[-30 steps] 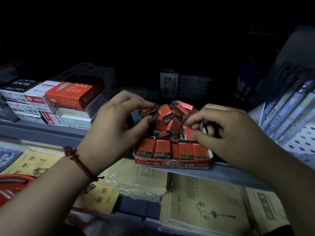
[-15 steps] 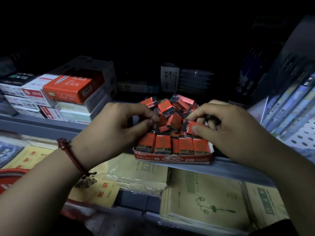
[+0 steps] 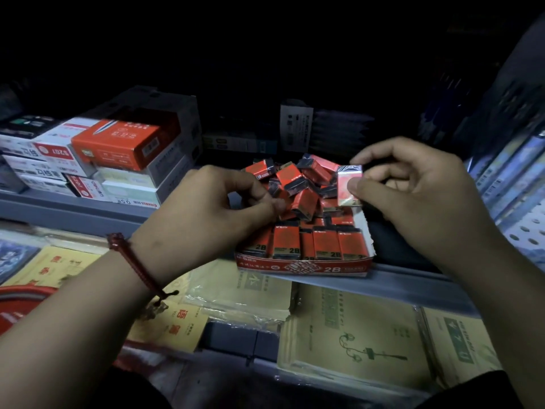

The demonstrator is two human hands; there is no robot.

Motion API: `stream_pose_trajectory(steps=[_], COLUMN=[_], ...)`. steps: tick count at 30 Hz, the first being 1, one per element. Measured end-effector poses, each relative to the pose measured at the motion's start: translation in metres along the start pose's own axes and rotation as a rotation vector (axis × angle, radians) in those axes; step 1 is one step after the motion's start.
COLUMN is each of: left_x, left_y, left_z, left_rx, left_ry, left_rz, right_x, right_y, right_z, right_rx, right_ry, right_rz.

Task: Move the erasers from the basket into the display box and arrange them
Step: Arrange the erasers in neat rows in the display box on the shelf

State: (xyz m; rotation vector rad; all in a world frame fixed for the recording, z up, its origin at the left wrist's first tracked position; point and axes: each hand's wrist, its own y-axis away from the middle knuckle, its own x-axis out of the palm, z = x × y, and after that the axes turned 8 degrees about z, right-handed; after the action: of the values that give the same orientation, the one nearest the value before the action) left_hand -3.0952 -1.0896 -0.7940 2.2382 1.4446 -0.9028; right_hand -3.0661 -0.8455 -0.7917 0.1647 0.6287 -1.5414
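A red display box marked 2B stands on the shelf edge. A neat front row of red erasers stands upright in it, and a loose heap of erasers lies behind. My right hand pinches one wrapped eraser between thumb and fingers, lifted above the box's right side. My left hand, with a red cord on the wrist, has its thumb and fingertips pinched at the left edge of the heap; what they hold is hidden. A red basket rim shows at the lower left.
Stacked stationery boxes fill the shelf to the left. Packs of yellow exercise books lie on the lower shelf below the box. Blue packs lean on a pegboard at the right. The shelf's back is dark.
My right hand has risen off the heap and drawn to the right with one eraser pinched. My left hand stays at the heap's left edge.
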Motion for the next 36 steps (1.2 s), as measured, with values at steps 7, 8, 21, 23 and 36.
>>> stream_pose_trajectory(steps=[7,8,21,23,36], left_x=[0.004,0.003,-0.003,-0.003,-0.013], left_y=[-0.001,-0.001,-0.006,-0.008,-0.003], left_z=[-0.003,-0.002,0.011,0.014,0.016], left_rx=[-0.023,-0.018,0.029,0.026,0.119], left_ry=[0.032,0.027,0.021,0.049,0.084], left_rz=[-0.039,-0.037,-0.144,-0.172,-0.057], right_x=[0.000,-0.001,0.006,0.008,0.025], right_y=[-0.001,-0.001,0.000,0.001,0.005], right_z=[-0.002,-0.002,-0.005,-0.002,0.014], right_rx=[0.012,0.004,-0.068,-0.108,-0.222], right_ry=[0.095,0.091,0.199,0.210,0.182], right_rz=[0.042,0.051,0.080,0.048,0.037])
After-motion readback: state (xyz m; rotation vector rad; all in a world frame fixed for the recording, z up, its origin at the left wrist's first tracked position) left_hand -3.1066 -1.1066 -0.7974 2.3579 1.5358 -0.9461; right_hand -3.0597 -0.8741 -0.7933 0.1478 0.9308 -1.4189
